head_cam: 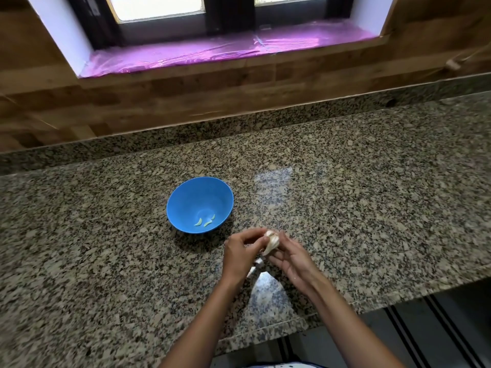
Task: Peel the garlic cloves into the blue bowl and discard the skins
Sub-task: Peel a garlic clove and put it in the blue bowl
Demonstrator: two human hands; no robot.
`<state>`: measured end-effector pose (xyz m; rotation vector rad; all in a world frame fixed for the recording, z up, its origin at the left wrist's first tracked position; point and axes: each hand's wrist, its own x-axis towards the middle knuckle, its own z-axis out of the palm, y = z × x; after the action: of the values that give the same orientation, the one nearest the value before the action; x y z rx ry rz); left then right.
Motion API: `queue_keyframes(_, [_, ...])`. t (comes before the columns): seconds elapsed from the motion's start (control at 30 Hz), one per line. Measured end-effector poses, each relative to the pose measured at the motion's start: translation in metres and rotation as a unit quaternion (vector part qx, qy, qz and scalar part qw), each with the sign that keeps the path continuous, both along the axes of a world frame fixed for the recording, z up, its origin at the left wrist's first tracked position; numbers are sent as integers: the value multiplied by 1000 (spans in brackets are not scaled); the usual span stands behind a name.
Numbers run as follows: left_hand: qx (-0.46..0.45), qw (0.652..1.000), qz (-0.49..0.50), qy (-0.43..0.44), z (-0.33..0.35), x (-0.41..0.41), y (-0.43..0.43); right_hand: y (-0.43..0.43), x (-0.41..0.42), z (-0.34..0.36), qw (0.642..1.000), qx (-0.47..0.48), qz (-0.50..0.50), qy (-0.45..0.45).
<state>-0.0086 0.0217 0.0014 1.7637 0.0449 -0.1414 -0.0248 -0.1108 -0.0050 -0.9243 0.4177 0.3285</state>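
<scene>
Granite counter point(358, 208) beneath: garlic bulb point(271, 243) gripped between left hand point(237, 252) and right hand point(293, 260) fingers point(251, 234).

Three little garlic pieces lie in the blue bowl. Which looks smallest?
The rightmost clove, set slightly farther back in the blue bowl; the middle clove and left clove look longer.

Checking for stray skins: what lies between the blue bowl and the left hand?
In the head view, nothing: only bare granite countertop, in shadow, separates the blue bowl from the left hand.
</scene>
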Motion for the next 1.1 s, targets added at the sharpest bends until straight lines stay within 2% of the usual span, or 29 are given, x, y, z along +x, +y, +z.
queue_keyframes(0.17, [51,998,-5,-37,-5,-2,4,0,-4,5,999,14,20,-24])
queue_keyframes(0.27, [51,998,-3,-41,-8,-1,5,0,-4,5,999,13,23,-21])
queue_keyframes(0.5, [-57,994,-19,88,-8,14,8,2,1,-1,998,54,4,10])
queue_keyframes(0.6, [-91,981,-89,149,-1,16,9,2,5,-4,996,82,-12,28])
queue_keyframes(0.67, [-80,981,-114,134,0,12,7,2,7,-3,998,51,-7,30])
queue_keyframes(0.87, [5,995,-65,72,-11,10,6,-3,7,-1,994,-80,70,-21])
queue_keyframes(1.1, [110,991,-79,24,-7,10,4,-6,5,-1,983,-162,65,-53])
